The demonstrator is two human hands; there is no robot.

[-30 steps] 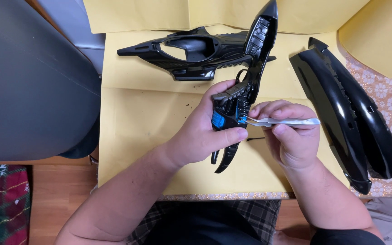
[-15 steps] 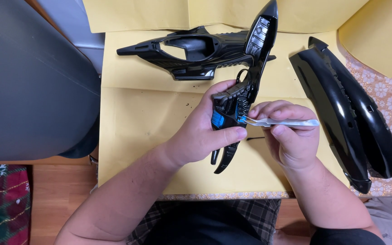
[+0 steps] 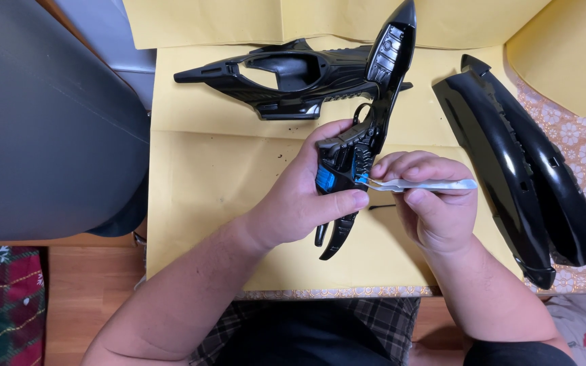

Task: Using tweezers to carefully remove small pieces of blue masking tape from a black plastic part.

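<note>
- Count first: there were four black plastic pieces in view, one pair of metal tweezers [image 3: 420, 184], and several sheets of yellow paper [image 3: 198, 176] covering the table.
- The long narrow black part [image 3: 367, 129] was the one being worked on. It ran roughly upright in the view, slightly tilted, pointed tip up and away from the person, curved tail down toward them.
- Left hand [image 3: 306, 196] was wrapped around the lower middle of that part, thumb pressed across the front, fingers curled behind it.
- Right hand [image 3: 432, 203] sat just right of the part, fingers pinched tight on the tweezers. The tweezers lay nearly level, tips pointing left into a blue bit [image 3: 325, 178] inside the part.
- Couldn't tell if the tips actually gripped anything, too small.
- Above the part lay an open black frame shell [image 3: 286, 78], hollow in the middle, nothing in it that I could see.
- Right of the part were two glossy black curved covers [image 3: 510, 163], lying side by side and touching.
- A small dark pin [image 3: 381, 207] lay on the paper just under the tweezers.
</note>
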